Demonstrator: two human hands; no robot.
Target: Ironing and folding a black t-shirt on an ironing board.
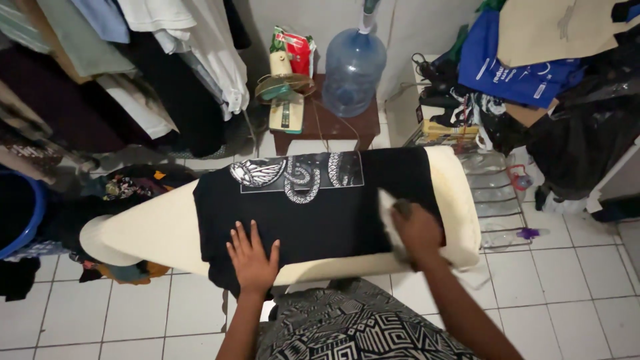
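— Where does the work stand?

— One black cotton T-shirt with a white snake-and-wing print (313, 200) lies spread flat across the single cream padded ironing board (153, 230), print side up, its body nearly smooth. That much looks done; I'd judge the right end is what's left.

— And the hands?

— Two, both the person's own. The left hand (252, 259) rests palm down on the shirt's near edge, fingers (243, 238) spread wide, holding nothing. The right hand (417, 230) is closed around a pale, whitish object (387, 210) pressed on the shirt's right end; I can't tell whether it's a cloth or an iron.

— Anything else around?

— One large clear blue water bottle (353, 70) and one small cream desk fan (287, 100) on a low brown wooden stool (333, 127), past the board. Hanging clothes (167, 60) fill the left; too bunched to count.
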